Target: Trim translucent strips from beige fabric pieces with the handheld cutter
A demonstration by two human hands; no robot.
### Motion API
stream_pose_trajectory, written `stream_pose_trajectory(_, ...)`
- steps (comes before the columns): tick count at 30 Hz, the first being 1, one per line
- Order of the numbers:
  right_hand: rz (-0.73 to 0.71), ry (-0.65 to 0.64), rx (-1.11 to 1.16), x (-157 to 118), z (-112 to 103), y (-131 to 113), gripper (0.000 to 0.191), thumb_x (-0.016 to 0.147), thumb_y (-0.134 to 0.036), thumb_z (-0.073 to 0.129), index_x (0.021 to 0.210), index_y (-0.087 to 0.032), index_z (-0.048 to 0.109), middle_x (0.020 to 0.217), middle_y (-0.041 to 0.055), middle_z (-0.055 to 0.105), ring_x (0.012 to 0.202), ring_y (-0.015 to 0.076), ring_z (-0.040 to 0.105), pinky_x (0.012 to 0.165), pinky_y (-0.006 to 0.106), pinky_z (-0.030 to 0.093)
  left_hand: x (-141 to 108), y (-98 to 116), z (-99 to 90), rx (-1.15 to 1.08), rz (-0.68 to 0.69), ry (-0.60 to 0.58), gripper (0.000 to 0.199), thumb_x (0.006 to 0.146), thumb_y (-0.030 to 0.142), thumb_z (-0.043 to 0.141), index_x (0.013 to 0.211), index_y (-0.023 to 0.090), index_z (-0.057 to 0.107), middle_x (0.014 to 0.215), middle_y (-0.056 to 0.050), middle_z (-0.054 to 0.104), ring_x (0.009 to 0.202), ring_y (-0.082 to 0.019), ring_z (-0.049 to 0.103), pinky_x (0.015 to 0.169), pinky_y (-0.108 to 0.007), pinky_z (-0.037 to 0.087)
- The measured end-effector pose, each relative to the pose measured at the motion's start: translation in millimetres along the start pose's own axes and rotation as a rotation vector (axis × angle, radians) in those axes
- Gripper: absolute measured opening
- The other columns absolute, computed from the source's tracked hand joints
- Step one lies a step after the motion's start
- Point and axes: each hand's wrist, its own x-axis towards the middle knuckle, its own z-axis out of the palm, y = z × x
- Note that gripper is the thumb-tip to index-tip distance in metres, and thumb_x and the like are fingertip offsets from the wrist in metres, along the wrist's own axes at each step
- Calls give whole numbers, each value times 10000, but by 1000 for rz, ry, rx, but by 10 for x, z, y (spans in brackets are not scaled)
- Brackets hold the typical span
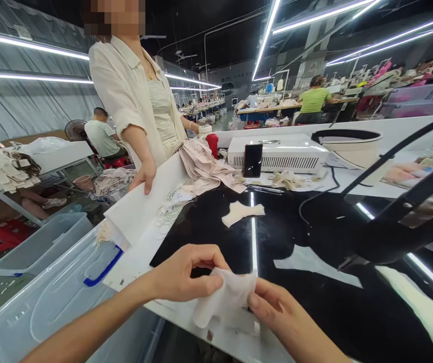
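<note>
Between my two hands hangs a thin white fabric piece [227, 297], held just above the table's near edge. My left hand [188, 272] pinches its upper left part between thumb and fingers. At its right edge, my right hand [277, 307] grips the cloth, also with thumb and fingers. Beyond them, a small cream fabric cutout [242, 213] lies flat on the black glossy tabletop [209, 227]. A pale translucent piece [315, 264] rests on the black surface to the right, with another pale piece [424, 302] at the far right.
A dark lamp-like arm [398, 227] reaches over the right side. At the back stand a white vented box [277, 154], a phone [253, 160] and a beige round container [353, 146]. Pinkish fabric [212, 166] is heaped at back left. A person [133, 101] stands by the table's left edge.
</note>
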Motion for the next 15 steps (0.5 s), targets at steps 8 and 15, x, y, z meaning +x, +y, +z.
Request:
stream_pose_trajectory(8, 26, 267, -14, -104, -12, -139, 465, 863, -675, 616, 747, -225, 603, 697, -26, 525, 651, 139, 478, 605, 220, 433, -156, 5, -229, 22, -258, -40, 282, 932, 428, 645, 885, 173, 534, 733, 55, 489, 630, -77, 380, 553, -187, 281)
stream_pose_trajectory(15, -22, 338, -376, 55, -166, -54, 426, 941, -636, 458, 800, -251, 574, 644, -33, 538, 616, 159, 482, 579, 252, 396, -267, -83, -431, 373, -340, 18, 293, 960, 491, 580, 919, 204, 537, 715, 69, 506, 606, -91, 421, 547, -189, 345)
